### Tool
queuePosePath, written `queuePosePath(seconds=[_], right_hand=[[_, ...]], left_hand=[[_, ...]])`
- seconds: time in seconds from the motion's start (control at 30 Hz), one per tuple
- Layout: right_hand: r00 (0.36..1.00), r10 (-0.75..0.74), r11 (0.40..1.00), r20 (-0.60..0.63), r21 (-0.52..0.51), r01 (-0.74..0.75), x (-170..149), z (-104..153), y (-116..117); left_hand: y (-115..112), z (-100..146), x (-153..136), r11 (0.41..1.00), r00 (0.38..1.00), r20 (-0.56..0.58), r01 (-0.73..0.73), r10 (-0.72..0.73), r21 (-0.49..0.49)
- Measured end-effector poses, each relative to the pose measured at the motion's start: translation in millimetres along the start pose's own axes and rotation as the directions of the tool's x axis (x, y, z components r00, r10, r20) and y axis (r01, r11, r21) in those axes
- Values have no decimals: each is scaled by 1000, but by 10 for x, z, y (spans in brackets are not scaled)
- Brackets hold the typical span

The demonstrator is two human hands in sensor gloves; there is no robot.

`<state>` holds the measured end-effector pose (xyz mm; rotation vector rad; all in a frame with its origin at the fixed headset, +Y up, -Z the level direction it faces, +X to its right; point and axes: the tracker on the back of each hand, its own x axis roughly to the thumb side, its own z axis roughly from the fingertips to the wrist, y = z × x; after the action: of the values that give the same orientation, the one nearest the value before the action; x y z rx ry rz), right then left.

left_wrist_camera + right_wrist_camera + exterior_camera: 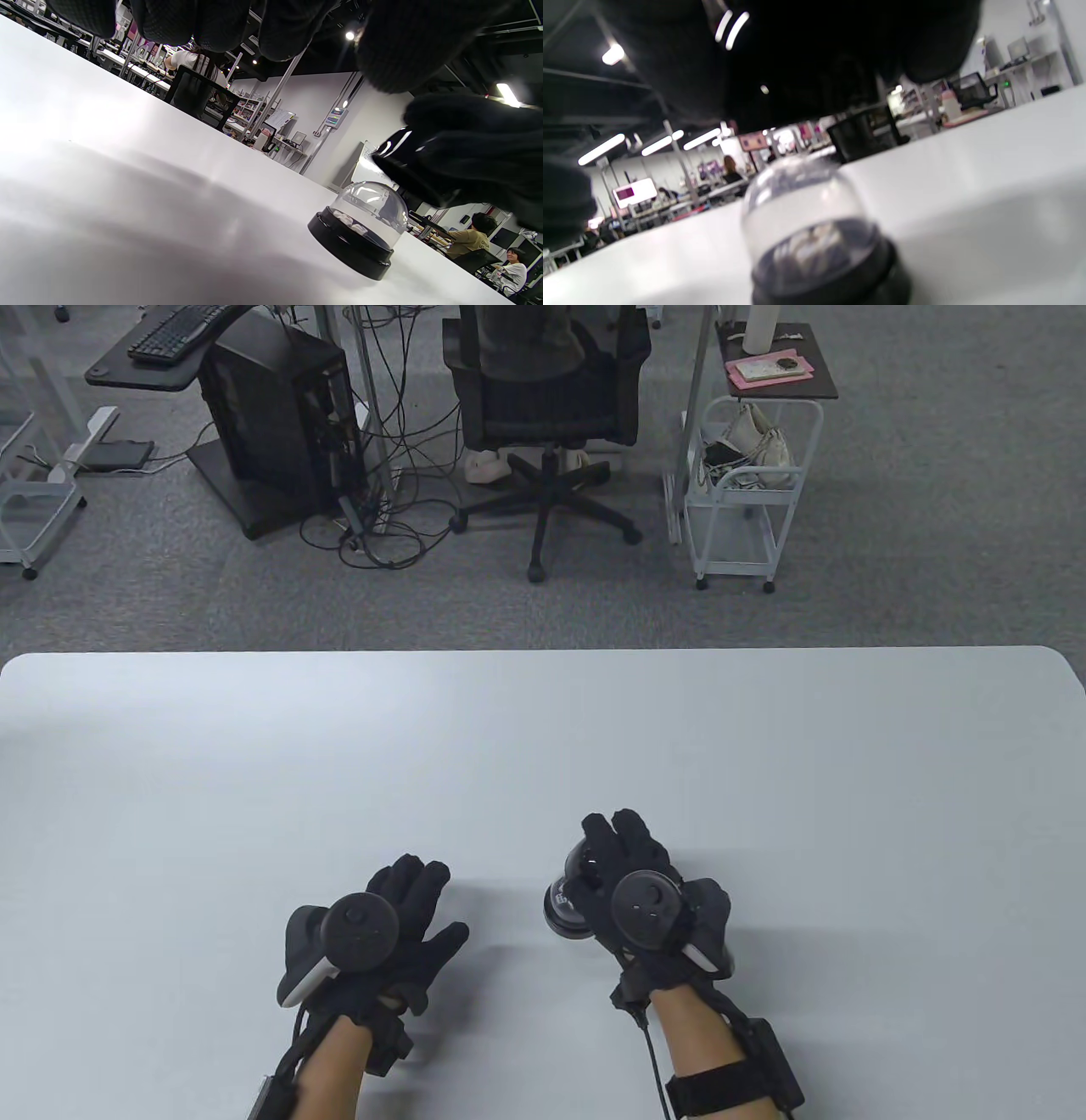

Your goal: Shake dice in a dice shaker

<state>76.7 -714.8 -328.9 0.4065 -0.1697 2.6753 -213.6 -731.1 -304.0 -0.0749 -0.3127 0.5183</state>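
The clear plastic dome dice shaker on its round black base (355,231) stands upright on the white table (543,746), near the front edge and a little right of centre. Small pale dice (351,223) lie on the base under the dome; the count is unclear, and the right wrist view is too blurred to help. Your right hand (645,899) is directly over it. In the table view only a sliver of the shaker shows at that hand's left side. In the left wrist view the right hand sits above the dome with background visible between them, so it looks just short of contact, fingers curled down and spread for a grasp, nothing held. Whether any finger already touches the far side of the dome, you cannot tell.

Your left hand (373,933) rests palm down near the table, just left of the shaker and apart from it, fingers (203,21) extended and loosely together, holding nothing.

Progress judgement: early. The shaker stands on the table and the dice look settled, so no shaking is under way in these frames. Left to do: close your right hand on the dome or base, lift, shake, set it down. The smooth dome may slip in a glove, so a grip low on the black base looks safer.

Behind the table: grey carpet, a black office chair (543,407), a black computer tower (276,415), a white wire trolley (747,483).
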Motion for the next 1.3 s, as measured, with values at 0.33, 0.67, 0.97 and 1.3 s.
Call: queuePosePath(seconds=[0.33, 0.67, 0.97, 1.3], right_hand=[[999, 15, 961, -50, 276, -1, -104, -47, 362], [991, -105, 959, -85, 256, 124, -333, 47, 306], [975, -169, 924, -145, 322, 207, -327, -42, 507], [951, -303, 943, -60, 128, 308, -254, 7, 438]], left_hand=[[-14, 1, 1, 1000, 1000, 3, 3, -3, -8], [-18, 6, -3, 1000, 1000, 1, 2, -2, -9], [-36, -4, 1, 1000, 1000, -6, 8, -8, -27], [-22, -2, -2, 1000, 1000, -12, 0, -1, -20]])
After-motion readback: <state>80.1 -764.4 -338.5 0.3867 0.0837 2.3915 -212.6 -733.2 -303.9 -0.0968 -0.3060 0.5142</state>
